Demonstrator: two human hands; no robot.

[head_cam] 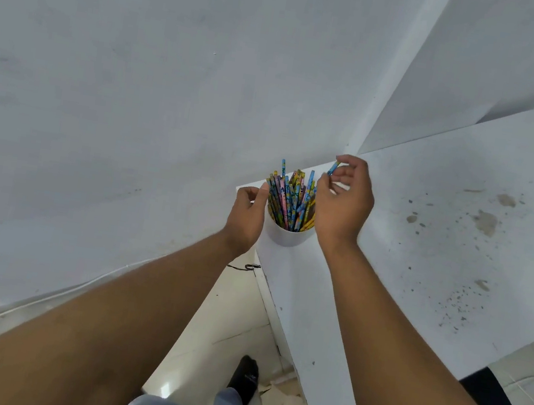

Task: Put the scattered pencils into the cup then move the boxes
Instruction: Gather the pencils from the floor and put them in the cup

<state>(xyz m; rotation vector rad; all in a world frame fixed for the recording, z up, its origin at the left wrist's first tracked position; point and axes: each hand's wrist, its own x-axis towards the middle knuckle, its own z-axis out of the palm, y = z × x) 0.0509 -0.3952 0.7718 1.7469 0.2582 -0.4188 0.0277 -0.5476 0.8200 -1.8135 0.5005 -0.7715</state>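
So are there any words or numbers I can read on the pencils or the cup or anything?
None can be read.
Pencils: bright blue, yellow and pink patterns, too small and blurred to tell whether any of it is lettering.
Blue pencil in the right hand: same, too small to tell.
White cup: plain on the side that shows.
White table: only stains and specks, no writing.
Left hand: holds the cup's side, nothing written.

Two bare forearms reach forward from the bottom of the view. The left hand is cupped, fingers curled and thumb up. The right hand is raised slightly higher, fingertips pinched together.
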